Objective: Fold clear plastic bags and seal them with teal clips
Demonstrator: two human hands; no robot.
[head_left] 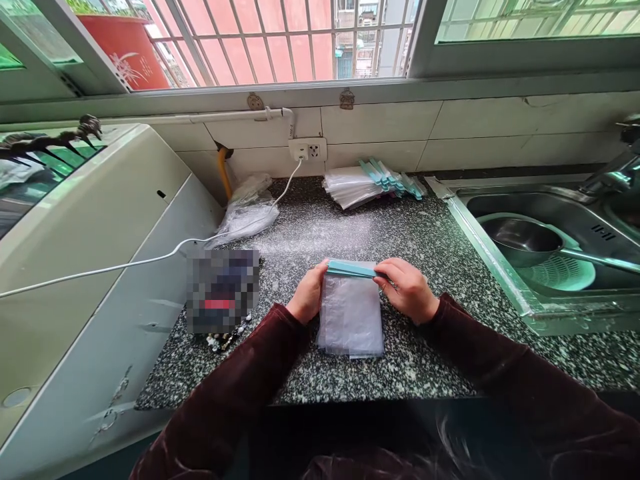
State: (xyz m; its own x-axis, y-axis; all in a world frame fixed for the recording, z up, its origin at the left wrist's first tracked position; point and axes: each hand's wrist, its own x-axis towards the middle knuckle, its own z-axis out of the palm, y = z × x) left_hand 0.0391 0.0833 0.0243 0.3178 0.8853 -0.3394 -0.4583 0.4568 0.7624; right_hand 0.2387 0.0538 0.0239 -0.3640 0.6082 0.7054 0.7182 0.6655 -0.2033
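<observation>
A small stack of clear plastic bags lies on the speckled counter in front of me, with teal strips along its top edge. My left hand is closed on the upper left side of the stack, its thumb near the end of the strips. At the other end, my right hand pinches the teal strips between thumb and fingers. The strips look slightly fanned apart, and the bags hang flat below them. Farther back by the wall is a fanned pile of similar bags with teal strips.
A blurred dark object sits left on the counter. Behind it are crumpled clear plastic and a white cable running to a wall socket. At right, a sink holds a metal ladle-like pan over a pale green colander.
</observation>
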